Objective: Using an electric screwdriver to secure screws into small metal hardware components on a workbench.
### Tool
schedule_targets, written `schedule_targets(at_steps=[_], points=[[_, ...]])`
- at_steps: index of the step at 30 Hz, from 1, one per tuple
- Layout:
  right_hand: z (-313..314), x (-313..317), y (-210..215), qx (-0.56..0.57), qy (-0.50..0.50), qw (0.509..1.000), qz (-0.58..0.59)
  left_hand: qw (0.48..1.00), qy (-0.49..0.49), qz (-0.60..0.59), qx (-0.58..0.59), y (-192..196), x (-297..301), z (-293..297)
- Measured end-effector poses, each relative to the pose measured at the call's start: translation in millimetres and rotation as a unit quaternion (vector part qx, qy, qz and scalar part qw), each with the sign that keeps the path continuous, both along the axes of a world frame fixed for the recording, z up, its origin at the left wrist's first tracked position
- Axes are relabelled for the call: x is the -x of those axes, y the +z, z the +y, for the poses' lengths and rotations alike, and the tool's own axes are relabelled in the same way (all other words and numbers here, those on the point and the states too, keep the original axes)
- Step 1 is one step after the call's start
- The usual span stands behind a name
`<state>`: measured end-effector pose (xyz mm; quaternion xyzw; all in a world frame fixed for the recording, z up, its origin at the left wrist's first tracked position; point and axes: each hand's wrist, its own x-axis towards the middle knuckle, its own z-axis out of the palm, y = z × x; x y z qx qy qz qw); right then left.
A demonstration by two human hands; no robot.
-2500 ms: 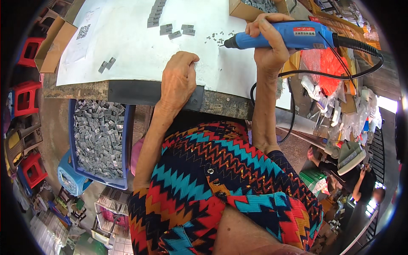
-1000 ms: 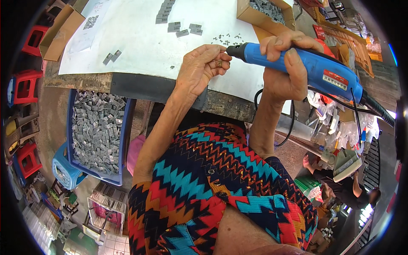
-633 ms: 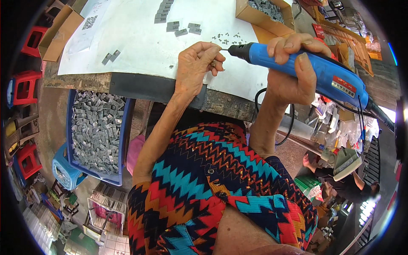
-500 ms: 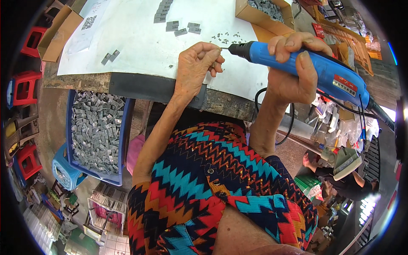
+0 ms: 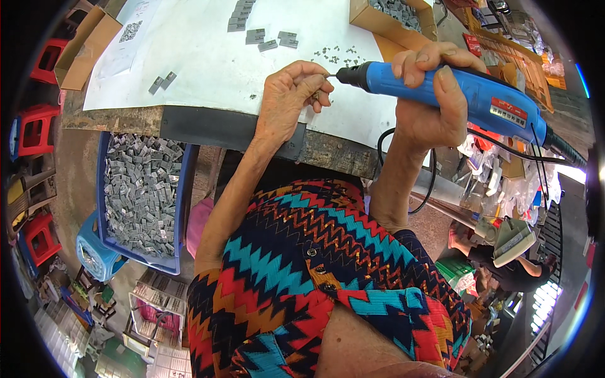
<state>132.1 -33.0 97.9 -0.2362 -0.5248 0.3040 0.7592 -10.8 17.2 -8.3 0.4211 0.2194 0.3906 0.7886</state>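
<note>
My right hand point(image 5: 435, 94) is wrapped round a blue electric screwdriver point(image 5: 403, 83) with a black nose, held nearly level above the table and pointing left. Its thin bit reaches the fingertips of my left hand point(image 5: 293, 91). The left thumb and forefinger are pinched at the tip of the bit, and the other fingers are curled. Small brassy bits show inside those curled fingers, too small to name. Just beyond the hands, a scatter of tiny dark pieces point(image 5: 337, 55) lies on the white sheet point(image 5: 201, 69). Several flat grey rectangular parts point(image 5: 268, 45) lie farther back.
A blue bin point(image 5: 102, 189) full of grey parts stands below the table edge at left. One open cardboard box point(image 5: 394, 28) holding grey parts is at the back right; another point(image 5: 88, 47) stands far left. A black cable point(image 5: 433, 179) loops beside my right forearm.
The screwdriver and my right hand have shifted slightly left, with the nose closer to my left fingers. My left hand has turned a little, showing the small bits in it.
</note>
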Motion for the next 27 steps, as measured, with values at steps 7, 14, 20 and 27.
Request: schedule_targets(at_steps=[7, 14, 20, 27], points=[[0.6, 4.8, 4.3, 0.009, -0.026, 0.997, 0.073, 0.999, -0.028, -0.013, 0.02, 2.3, 1.7, 1.0], [-0.9, 3.7, 3.2, 0.023, -0.012, 1.0, 0.001, 0.997, -0.023, -0.038, 0.058, 3.5, 2.4, 1.4], [3.5, 8.4, 6.0, -0.003, -0.019, 0.998, 0.059, 0.997, -0.033, -0.026, 0.065, 4.4, 2.6, 0.8], [3.6, 8.7, 5.2, 0.002, -0.013, 0.998, 0.063, 0.997, -0.041, -0.028, 0.067, 4.0, 3.1, 1.6]])
